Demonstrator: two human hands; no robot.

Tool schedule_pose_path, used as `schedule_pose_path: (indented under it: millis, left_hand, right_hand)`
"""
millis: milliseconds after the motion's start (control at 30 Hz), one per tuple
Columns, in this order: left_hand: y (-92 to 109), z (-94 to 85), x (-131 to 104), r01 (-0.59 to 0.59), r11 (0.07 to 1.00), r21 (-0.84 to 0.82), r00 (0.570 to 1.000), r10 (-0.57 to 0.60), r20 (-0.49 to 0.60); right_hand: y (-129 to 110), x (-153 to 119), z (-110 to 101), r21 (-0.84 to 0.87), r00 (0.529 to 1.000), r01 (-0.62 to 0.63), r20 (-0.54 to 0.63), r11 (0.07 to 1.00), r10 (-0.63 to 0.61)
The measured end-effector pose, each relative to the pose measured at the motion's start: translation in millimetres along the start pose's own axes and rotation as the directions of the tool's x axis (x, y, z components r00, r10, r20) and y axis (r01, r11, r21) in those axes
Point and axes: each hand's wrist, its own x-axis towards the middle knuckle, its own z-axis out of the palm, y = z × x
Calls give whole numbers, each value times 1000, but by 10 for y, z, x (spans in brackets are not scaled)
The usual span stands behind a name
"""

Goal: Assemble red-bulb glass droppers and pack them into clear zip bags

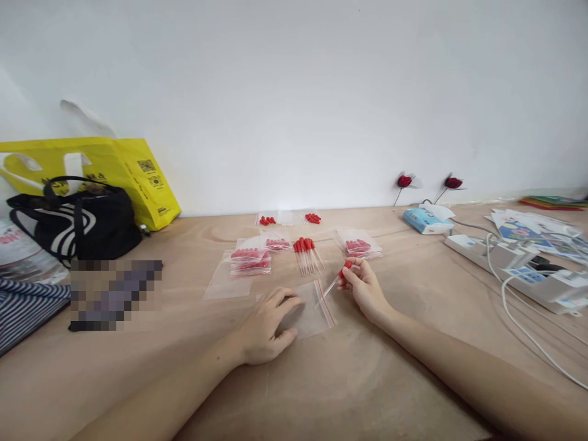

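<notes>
My right hand (361,288) pinches the red bulb of a dropper (344,269), whose clear tube points down and left to the red-edged mouth of a clear zip bag (312,312). My left hand (271,324) rests on the left part of that bag, fingers apart and curved, with nothing gripped between them. Several red-topped droppers (305,248) lie side by side just behind the bag. Bags holding red bulbs are stacked to the left (250,260), and another pile of bags (358,245) lies to the right. A flat clear bag (227,282) lies at the left.
Two groups of red bulbs (267,220) lie on bags near the wall. At the left are a yellow bag (151,184), a black bag (92,220) and striped cloth (32,306). A tissue pack (425,220), power strips (528,269), cables and papers occupy the right.
</notes>
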Motion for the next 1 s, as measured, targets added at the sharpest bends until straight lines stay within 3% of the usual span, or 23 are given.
schedule_pose_path:
  millis: [167,333,467,533,633,867,933,1000]
  left_hand:
    - [34,47,50,7,1000,-19,1000,-7,-3]
    - [71,102,144,-6,1000,-19,1000,6,0]
    - [95,170,226,-25,1000,-16,1000,25,1]
    - [109,194,257,-23,1000,-13,1000,23,-12]
    - [122,170,259,-18,1000,-25,1000,17,-23]
    - [-26,-38,-13,29,998,-58,1000,-30,-6]
    - [-92,-56,-78,48,998,-42,999,-47,20]
    - [-136,-60,-101,53,998,-39,998,-51,38]
  right_hand:
    - [-36,-110,-149,-171,975,-44,207,984,79]
    - [-87,-62,-379,-493,891,223,454,841,30]
    - [-88,0,-413,-533,795,445,605,719,-43]
    - [-68,10,-400,-540,769,503,636,674,-65]
    - [-33,10,-386,-574,774,525,628,628,-74]
    - [-3,-17,-358,-579,810,495,578,648,-103]
    - [-41,-1,-359,-569,795,512,597,644,-104]
    - [-110,64,-368,-535,750,531,658,657,-70]
